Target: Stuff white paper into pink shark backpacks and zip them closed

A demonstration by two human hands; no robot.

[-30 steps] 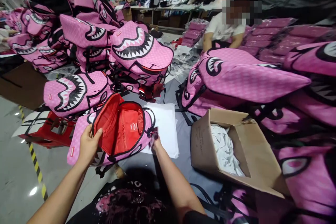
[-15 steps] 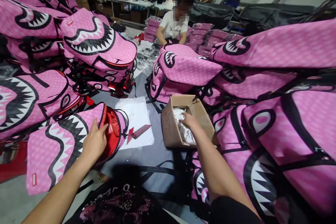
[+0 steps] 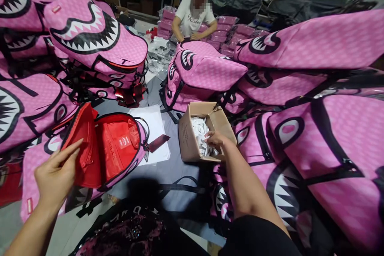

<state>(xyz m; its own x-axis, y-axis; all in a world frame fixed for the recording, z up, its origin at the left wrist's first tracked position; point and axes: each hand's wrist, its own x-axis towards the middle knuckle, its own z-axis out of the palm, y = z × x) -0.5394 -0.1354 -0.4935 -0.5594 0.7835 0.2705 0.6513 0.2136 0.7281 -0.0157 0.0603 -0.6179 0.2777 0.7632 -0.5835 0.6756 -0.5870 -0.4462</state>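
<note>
A pink backpack (image 3: 115,182) with a shark-mouth print lies on the table at my left, unzipped, its red lining (image 3: 111,144) showing. My left hand (image 3: 57,172) grips the edge of its front flap (image 3: 85,148) and holds it folded back, fingers over the red side. My right hand (image 3: 214,139) reaches into an open cardboard box (image 3: 189,138), fingertips pinched on a small white packet among several white packets (image 3: 200,128). A dark red tag (image 3: 159,143) hangs from the backpack over white paper sheets (image 3: 153,116).
Stacks of pink backpacks stand at the left (image 3: 96,28) and right (image 3: 312,44), with more behind the box (image 3: 207,66). Across the table a person (image 3: 193,18) in a white shirt handles one. Plastic-wrapped pink bundles (image 3: 226,28) are piled behind. A black strap (image 3: 180,187) lies near the front.
My left hand has moved left and pulled the backpack's flap open, exposing the red inside. My right hand stays in the box, now with fingertips on the packets. The view has shifted slightly.
</note>
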